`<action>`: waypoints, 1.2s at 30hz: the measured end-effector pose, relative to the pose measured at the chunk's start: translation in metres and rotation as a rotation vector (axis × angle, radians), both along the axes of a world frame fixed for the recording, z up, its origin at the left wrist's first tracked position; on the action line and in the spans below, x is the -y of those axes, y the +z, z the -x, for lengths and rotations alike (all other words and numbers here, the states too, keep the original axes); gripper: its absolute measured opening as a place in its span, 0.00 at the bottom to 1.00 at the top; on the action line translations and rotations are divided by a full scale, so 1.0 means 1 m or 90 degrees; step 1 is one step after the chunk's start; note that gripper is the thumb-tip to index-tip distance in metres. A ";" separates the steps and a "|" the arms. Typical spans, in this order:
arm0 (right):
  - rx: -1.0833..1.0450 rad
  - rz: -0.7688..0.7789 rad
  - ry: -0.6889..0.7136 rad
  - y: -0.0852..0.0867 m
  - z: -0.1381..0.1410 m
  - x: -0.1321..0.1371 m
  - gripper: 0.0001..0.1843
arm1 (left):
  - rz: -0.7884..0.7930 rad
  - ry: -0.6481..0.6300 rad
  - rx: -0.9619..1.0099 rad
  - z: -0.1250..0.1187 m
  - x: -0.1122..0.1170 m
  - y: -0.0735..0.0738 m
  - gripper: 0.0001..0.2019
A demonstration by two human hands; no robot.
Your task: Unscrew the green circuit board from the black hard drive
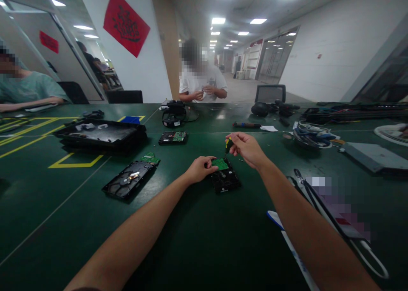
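Observation:
A black hard drive [225, 181] with a green circuit board [221, 164] lies flat on the green table in front of me. My left hand [200, 170] grips the drive's left edge, its fingers along the far side and its thumb by the board. Above the board's far right corner, my right hand [246, 148] is closed round the yellow and black handle of a screwdriver [228, 144]. The screwdriver points down; whether its tip touches a screw I cannot tell. A few tiny bits, perhaps screws, lie right of the drive.
Another hard drive [173, 138] lies beyond my left hand, and an opened drive [129, 179] sits to the left near black trays [98, 133]. Rightward are bundled cables [310, 135], a grey metal box [372, 157] and a lanyard [318, 206]. A person [204, 80] sits opposite.

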State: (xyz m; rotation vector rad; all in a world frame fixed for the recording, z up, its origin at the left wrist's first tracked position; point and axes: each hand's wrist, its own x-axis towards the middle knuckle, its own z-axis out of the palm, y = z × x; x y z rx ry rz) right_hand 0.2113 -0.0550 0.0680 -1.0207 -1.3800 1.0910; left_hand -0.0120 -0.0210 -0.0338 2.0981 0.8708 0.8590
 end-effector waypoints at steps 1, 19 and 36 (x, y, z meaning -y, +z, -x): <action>0.002 0.002 -0.001 0.000 0.000 0.000 0.20 | 0.001 0.002 -0.002 0.000 0.000 0.000 0.20; 0.054 -0.013 -0.052 0.003 -0.002 0.000 0.13 | 0.007 0.015 -0.019 0.000 -0.003 -0.003 0.20; 0.057 -0.019 -0.050 0.000 -0.005 -0.002 0.16 | 0.008 0.004 0.000 0.000 -0.001 -0.003 0.20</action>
